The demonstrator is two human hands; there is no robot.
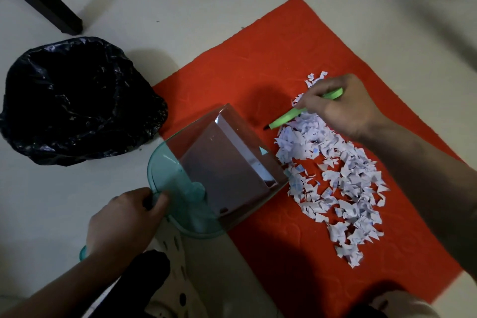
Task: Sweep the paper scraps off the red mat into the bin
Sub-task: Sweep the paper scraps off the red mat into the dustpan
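head view: my left hand (124,217) grips the dustpan (180,170), my right hand (343,103) holds a green brush (286,117); paper scraps (335,175) lie between, at the pan's lip.

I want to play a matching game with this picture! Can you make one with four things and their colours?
Things:
1 dustpan
2 bin bag
3 mat
4 paper scraps

Colours:
a red
b white
c see-through teal
d black

Pairs: 1-c, 2-d, 3-a, 4-b
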